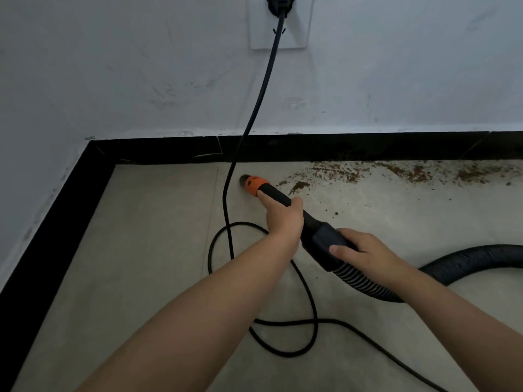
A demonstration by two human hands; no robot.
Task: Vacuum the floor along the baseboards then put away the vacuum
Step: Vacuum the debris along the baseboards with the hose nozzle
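Observation:
A black vacuum nozzle (276,194) with an orange tip (254,184) points at the grey floor just in front of the black baseboard (353,147). My left hand (283,216) grips the nozzle tube close behind the orange tip, index finger stretched along it. My right hand (359,251) grips the black cuff where the ribbed hose (464,261) joins. The hose curves away to the right edge. Brown dirt (368,172) lies scattered along the baseboard to the right of the tip. The vacuum body is out of view.
A black power cord (256,108) runs from the wall outlet (280,21) down to the floor, passing just left of the nozzle tip, and loops (283,321) under my arms. The baseboard corner (99,154) is at the left.

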